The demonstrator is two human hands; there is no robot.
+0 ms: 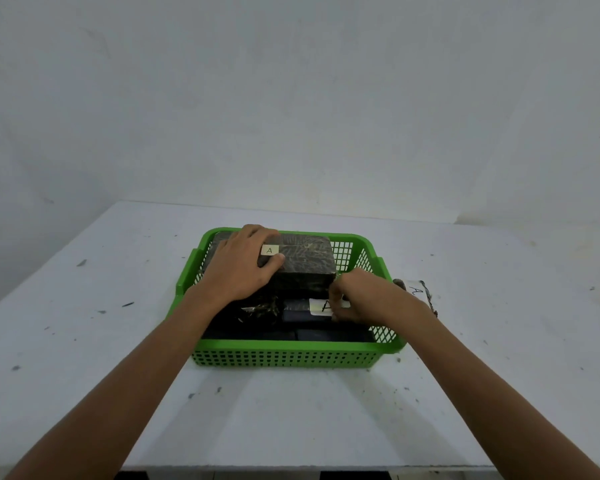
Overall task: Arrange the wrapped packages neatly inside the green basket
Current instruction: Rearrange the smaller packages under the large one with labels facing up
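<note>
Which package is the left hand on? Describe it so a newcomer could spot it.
Start at the green basket on the white table. In its far half sits the package under the left hand, the tallest in there. Unlike the low dark packages nearer the front, it has a leafy dark wrap and a small "A" label on top.

Both my forearms run up from the bottom corners of the frame and converge toward the centre. My left hand [238, 268] lies just left of centre, palm down and flat, fingers spread forward, thumb [274, 263] pointing right. My right hand [359, 299] sits lower and right of centre, wrist bent inward, fingers [336, 308] curled and pinched together toward the left.
</note>
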